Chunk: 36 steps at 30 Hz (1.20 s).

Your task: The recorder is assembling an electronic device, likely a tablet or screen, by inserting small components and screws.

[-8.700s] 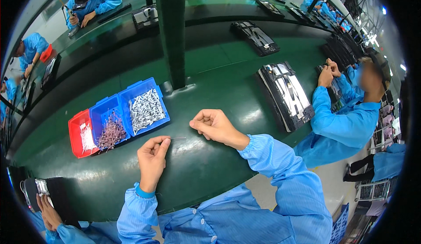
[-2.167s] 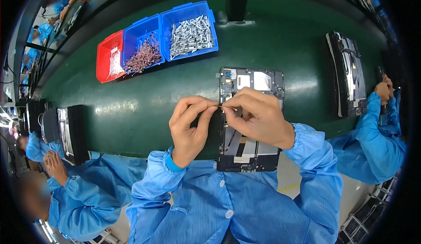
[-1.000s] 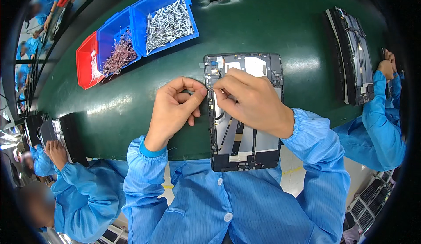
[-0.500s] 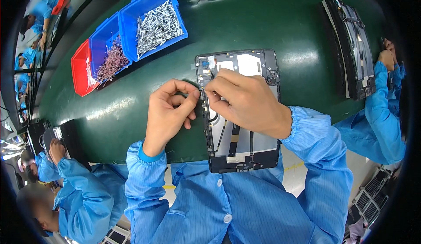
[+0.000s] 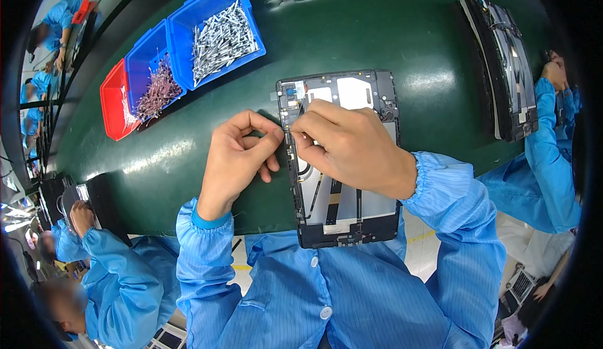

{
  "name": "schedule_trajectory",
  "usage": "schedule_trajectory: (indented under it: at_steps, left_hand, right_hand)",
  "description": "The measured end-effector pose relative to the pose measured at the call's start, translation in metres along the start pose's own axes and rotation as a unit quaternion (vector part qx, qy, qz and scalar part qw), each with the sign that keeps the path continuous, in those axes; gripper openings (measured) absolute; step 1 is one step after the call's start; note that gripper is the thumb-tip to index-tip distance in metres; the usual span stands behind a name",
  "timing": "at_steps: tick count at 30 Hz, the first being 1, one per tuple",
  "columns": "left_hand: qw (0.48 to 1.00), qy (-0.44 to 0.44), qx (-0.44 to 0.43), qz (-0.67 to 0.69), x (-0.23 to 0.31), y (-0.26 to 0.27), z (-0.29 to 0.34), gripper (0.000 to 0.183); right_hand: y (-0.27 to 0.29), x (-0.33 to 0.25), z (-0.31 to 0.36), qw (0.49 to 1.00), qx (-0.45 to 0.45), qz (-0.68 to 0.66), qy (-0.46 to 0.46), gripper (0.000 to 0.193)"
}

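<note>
An opened tablet (image 5: 347,206) with a black frame lies before me, its inner sheet, cables and small boards exposed and its near end past the table edge. My left hand (image 5: 235,154) is closed in a pinch right at the tablet's left edge, thumb and forefinger together. Over the upper left part of the tablet my right hand (image 5: 358,145) is also pinching, its fingertips close to the left ones at the same edge. Whatever either pinch holds is too small or hidden to make out. My right hand covers the middle of the tablet.
Left of the tablet stand a blue bin (image 5: 181,54) of silvery strips, another blue bin (image 5: 142,51) of reddish wired parts, and a red bin (image 5: 113,107) with white pieces. Stacked tablets (image 5: 502,66) lie far right. Co-workers' hands (image 5: 553,76) show at both sides.
The left hand and forearm have shifted very slightly left. Both pinches stay at the tablet's left edge. The view has moved a little, with the bins appearing slightly further left.
</note>
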<state>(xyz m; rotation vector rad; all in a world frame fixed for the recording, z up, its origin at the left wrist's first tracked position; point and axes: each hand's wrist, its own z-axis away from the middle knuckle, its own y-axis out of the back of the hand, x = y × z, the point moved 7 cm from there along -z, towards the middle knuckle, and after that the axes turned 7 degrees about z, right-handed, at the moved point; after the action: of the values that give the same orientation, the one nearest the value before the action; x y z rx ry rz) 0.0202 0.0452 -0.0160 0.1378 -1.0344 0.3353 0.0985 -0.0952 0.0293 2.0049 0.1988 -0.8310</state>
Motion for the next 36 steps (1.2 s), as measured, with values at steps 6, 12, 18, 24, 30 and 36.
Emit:
schedule_trajectory:
  at_steps: [6, 12, 18, 24, 30, 36]
  left_hand:
    - [1.0, -0.003, 0.001, 0.01, 0.001, -0.002, 0.0, 0.008]
    - [1.0, -0.019, 0.01, 0.015, 0.0, -0.002, 0.001, 0.007]
    - [0.999, -0.031, 0.0, 0.015, -0.002, -0.002, 0.0, 0.008]
    - [0.999, -0.029, -0.032, 0.003, 0.004, -0.003, -0.003, 0.015]
    - [0.997, -0.032, -0.057, -0.034, 0.009, -0.004, -0.008, 0.014]
    - [0.995, -0.029, -0.071, -0.065, 0.012, -0.01, -0.01, 0.014]
  right_hand:
    - [-0.001, 0.0, 0.001, 1.0, -0.002, 0.008, -0.005, 0.01]
    - [-0.001, -0.001, 0.0, 1.0, -0.003, 0.005, 0.0, 0.011]
    - [0.0, 0.001, 0.002, 1.0, 0.021, -0.001, -0.015, 0.012]
    - [0.003, 0.001, -0.003, 0.999, 0.014, -0.001, -0.052, 0.012]
    - [0.002, -0.003, -0.013, 0.997, -0.027, 0.011, -0.073, 0.01]
    - [0.034, 0.005, -0.074, 0.992, -0.031, 0.049, -0.115, 0.01]
